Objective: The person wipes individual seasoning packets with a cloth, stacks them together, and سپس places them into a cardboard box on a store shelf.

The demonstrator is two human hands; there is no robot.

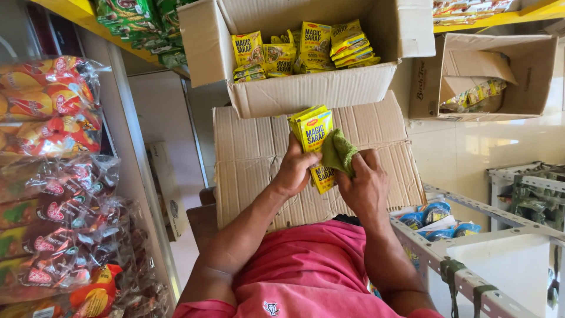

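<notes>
The left hand (292, 168) is closed around a strip of yellow sachets (313, 134), gripping it from the left edge with the thumb across the front. The right hand (364, 182) is closed on a green cloth (339, 152), pressing it against the sachets' right side at about 3 o'clock of the strip. The strip sits at the centre of the view, held in the air above a flattened cardboard sheet (253, 159) that rests on the person's lap.

Handling judgement — the sachets appear light, thin and flexible, with a glossy film that is likely slippery; a pinch along the sealed edges should hold better than pressure on the filled faces. The cloth looks soft and compliant.

At 12 o'clock stands an open cardboard box (306, 94) holding more yellow sachets of the same kind. At 2 o'clock a second open box (529, 65) lies against the wall, a few packets inside. At 9 o'clock hang bagged snack packs (53, 176) in clear wrap — red, orange and green. At 4 o'clock a metal frame (471, 259) holds blue packets (432, 215).
</notes>
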